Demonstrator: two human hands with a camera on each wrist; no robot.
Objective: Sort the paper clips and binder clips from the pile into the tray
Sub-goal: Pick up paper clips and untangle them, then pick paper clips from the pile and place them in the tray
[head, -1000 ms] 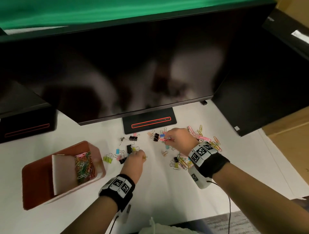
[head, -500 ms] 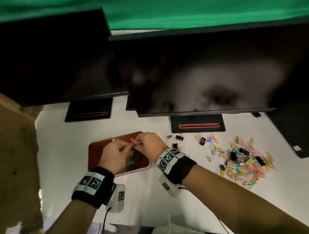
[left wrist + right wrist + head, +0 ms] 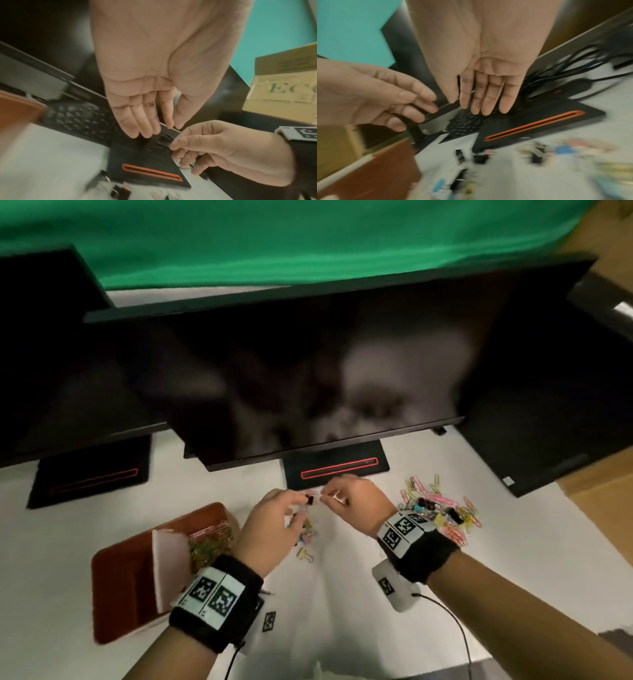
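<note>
A brown tray [image 3: 113, 594] sits at the left, with a white divider [image 3: 169, 563] and coloured paper clips [image 3: 212, 542] in its right compartment. The mixed pile [image 3: 442, 508] of paper clips and binder clips lies at the right. Loose binder clips [image 3: 305, 539] are scattered between them. My left hand [image 3: 301, 505] hovers over this scatter, thumb and forefinger close to a black binder clip [image 3: 310, 499] on the table. Its fingers [image 3: 145, 121] look straight and hold nothing. My right hand [image 3: 325, 498] faces it from the right; its fingers [image 3: 479, 102] are extended and empty.
A large dark monitor [image 3: 308, 371] overhangs the work area, its base [image 3: 337, 470] just behind my hands. A second base [image 3: 92, 477] stands at the far left. A cardboard box [image 3: 283, 88] is at the right, and cables [image 3: 565, 65] run behind the base.
Both hands have moved right, from over the tray to the scattered clips before the monitor base. The red paper clip held half a second ago is no longer in my fingers.
</note>
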